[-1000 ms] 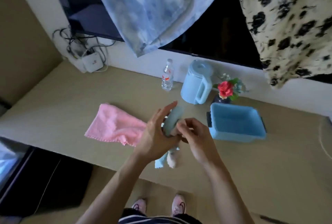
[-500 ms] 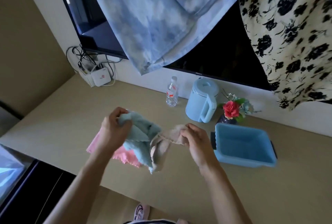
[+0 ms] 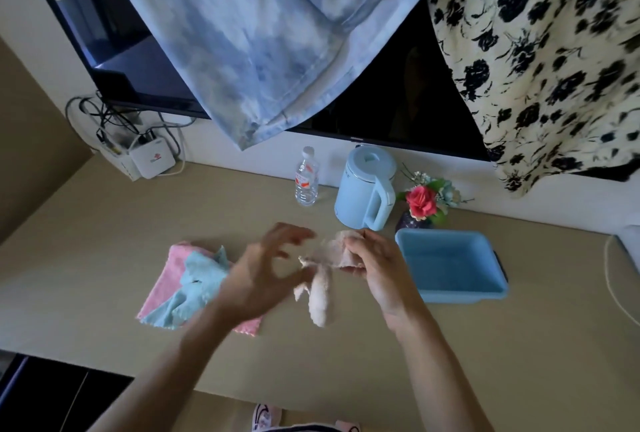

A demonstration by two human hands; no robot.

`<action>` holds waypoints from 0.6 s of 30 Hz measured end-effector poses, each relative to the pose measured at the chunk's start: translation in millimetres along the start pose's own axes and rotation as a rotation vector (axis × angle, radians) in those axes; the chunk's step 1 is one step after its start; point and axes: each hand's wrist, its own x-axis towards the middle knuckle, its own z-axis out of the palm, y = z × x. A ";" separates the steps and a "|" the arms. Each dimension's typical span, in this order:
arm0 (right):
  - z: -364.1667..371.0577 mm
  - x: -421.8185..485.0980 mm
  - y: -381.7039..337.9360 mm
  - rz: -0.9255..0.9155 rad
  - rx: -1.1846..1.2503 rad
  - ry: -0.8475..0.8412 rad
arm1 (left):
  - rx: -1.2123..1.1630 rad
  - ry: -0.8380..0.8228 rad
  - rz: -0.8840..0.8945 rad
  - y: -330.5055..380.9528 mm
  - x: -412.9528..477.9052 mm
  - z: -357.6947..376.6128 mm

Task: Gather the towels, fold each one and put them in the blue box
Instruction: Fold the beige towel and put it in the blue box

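Right hand grips a crumpled beige fleece towel at centre frame; left hand hovers beside it, fingers spread wide.

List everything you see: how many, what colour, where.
long beige table: one, beige, along wall
pink cloth towel: one, pink, table left
light blue cloth towel: one, light blue, atop pink towel
fluffy beige towel: one, beige, held aloft
blue plastic box: one, blue, table right
blue electric kettle: one, pale blue, table back
plastic water bottle: one, clear, left of kettle
red flower in vase: one, red, beside kettle
white router box: one, white, far left
black television screen: one, black, wall
hanging cloths: two, mottled blue, flowered cream, over screen
left hand: one, open
right hand: one, gripping beige towel
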 end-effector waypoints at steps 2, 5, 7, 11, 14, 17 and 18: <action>-3.4 -1.3 -3.6 -0.012 -0.007 0.027 | -0.023 -0.057 0.121 20.6 5.0 18.9; -12.6 -2.1 -7.8 -0.017 -0.021 0.079 | -0.067 0.089 0.115 26.0 18.1 28.8; -16.7 -3.7 -10.8 0.022 0.018 0.102 | -0.096 0.107 0.088 28.6 24.7 29.6; -20.7 -7.9 -15.5 0.031 0.013 0.147 | -0.091 0.037 0.086 37.5 37.9 31.0; -26.8 -11.8 -14.7 -0.052 -0.047 0.106 | -0.122 -0.016 0.083 46.4 48.1 30.1; -36.0 -13.1 -17.4 -0.166 -0.225 0.018 | -0.143 -0.076 0.108 56.2 55.7 29.8; -38.5 -12.6 -19.6 -0.189 -0.250 -0.015 | -0.137 -0.085 0.119 59.7 58.1 30.0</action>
